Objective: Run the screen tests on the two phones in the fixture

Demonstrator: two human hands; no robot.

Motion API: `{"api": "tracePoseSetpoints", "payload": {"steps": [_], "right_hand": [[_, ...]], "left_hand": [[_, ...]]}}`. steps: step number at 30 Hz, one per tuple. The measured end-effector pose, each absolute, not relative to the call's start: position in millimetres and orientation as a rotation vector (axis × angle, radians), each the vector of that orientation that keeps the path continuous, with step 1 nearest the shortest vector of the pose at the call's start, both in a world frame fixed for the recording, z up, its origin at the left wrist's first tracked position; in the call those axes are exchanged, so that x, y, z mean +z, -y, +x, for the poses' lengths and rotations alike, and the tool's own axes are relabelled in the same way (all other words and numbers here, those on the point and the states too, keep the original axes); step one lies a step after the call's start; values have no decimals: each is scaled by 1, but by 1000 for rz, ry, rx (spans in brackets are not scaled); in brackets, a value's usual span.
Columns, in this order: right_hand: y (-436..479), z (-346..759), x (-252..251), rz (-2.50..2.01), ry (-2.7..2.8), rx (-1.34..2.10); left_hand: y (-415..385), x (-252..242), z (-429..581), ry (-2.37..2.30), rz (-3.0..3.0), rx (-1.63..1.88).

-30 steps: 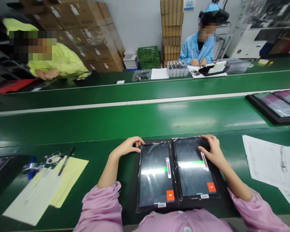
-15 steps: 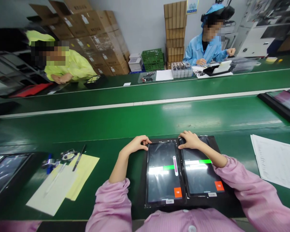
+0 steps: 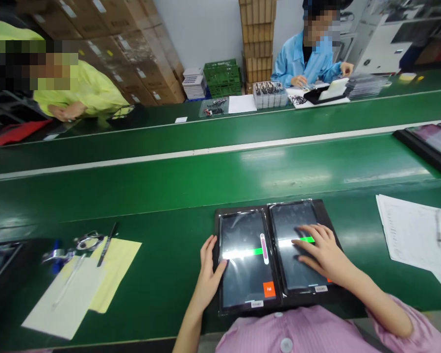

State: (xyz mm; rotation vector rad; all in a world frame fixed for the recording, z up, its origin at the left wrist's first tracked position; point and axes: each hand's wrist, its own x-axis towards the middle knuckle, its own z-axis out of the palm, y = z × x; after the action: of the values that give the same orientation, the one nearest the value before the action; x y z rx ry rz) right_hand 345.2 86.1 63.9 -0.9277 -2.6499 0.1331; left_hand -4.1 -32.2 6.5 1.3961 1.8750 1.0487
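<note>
Two tablets lie side by side, screens up, on a black tray (image 3: 325,208) in front of me. The left tablet (image 3: 242,279) shows a white-and-green bar, a small slider and an orange "Fail" square. My left hand (image 3: 208,274) rests along its left edge, thumb over the rim and fingers apart, not gripping it. Over the right tablet (image 3: 292,220) my right hand (image 3: 321,250) is spread, fingertips at its green bar and palm covering part of the orange square. Whether those fingertips touch the glass I cannot tell.
Left lie yellow paper (image 3: 123,255), white paper (image 3: 46,314) and a black pen (image 3: 107,245). Printed sheets (image 3: 404,235) with a pen are at right. Beyond the green bench (image 3: 169,181), two people sit, in yellow (image 3: 95,88) and blue (image 3: 288,61). Another tray (image 3: 422,149) stands far right.
Both hands have come down from the tablets' top edges toward me: the left to the left tablet's side, the right over the right tablet's screen. The camera view has tilted slightly.
</note>
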Motion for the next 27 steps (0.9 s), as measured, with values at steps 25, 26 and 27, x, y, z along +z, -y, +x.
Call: {"api": "tracePoseSetpoints", "payload": {"steps": [25,26,27], "right_hand": [[-38,320,73,-949,2786,680],[-39,320,74,-921,2786,682],[-39,322,73,-884,2784,675]], "left_hand": [[76,18,-29,-1540,1514,650],[75,16,-29,-1537,1495,690],[75,13,-28,-1539,1467,741]]}}
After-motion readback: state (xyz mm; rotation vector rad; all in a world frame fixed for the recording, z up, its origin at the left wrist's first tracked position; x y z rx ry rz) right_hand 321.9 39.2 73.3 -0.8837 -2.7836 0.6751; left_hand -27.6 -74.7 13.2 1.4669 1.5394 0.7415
